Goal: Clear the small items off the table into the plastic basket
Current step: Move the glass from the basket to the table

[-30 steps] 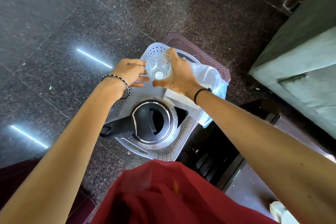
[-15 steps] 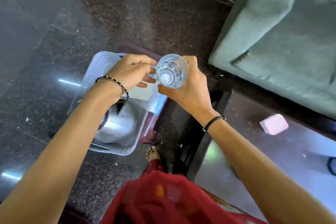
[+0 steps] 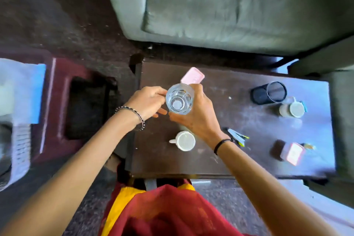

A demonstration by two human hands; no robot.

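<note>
Both hands hold one clear drinking glass [image 3: 179, 99] above the left end of the dark table [image 3: 249, 120]. The right hand [image 3: 199, 115] wraps around the glass from the right, thumb under its near side, fingers curled over the far side. The left hand [image 3: 148, 101] pinches the glass at its left rim with its fingertips. The glass is upright, mouth toward the camera, lifted clear of the tabletop.

The plastic basket [image 3: 17, 140] sits at the far left of the view, on a maroon stool [image 3: 57, 105], well apart from the glass and blurred by motion.

On the table, counted: one white mug [image 3: 183, 141] near the front edge on the left, handle pointing left, just below the right wrist; one pink box [image 3: 192, 76] near the back edge, partly hidden behind the glass; one black mesh cup [image 3: 268, 93] lying on its side toward the back right corner; one pale jar [image 3: 292, 109] just beside the mesh cup, on its near right; one small clip-like item [image 3: 237, 137] with yellow tips near the middle, too blurred to name; one brown box with a pink face [image 3: 289, 152] near the front right corner, with one tiny thing just beside it that cannot be made out.

A grey-green sofa [image 3: 229, 5] runs along the table's back edge. Red and yellow cloth [image 3: 162, 210] fills the bottom of the view.
</note>
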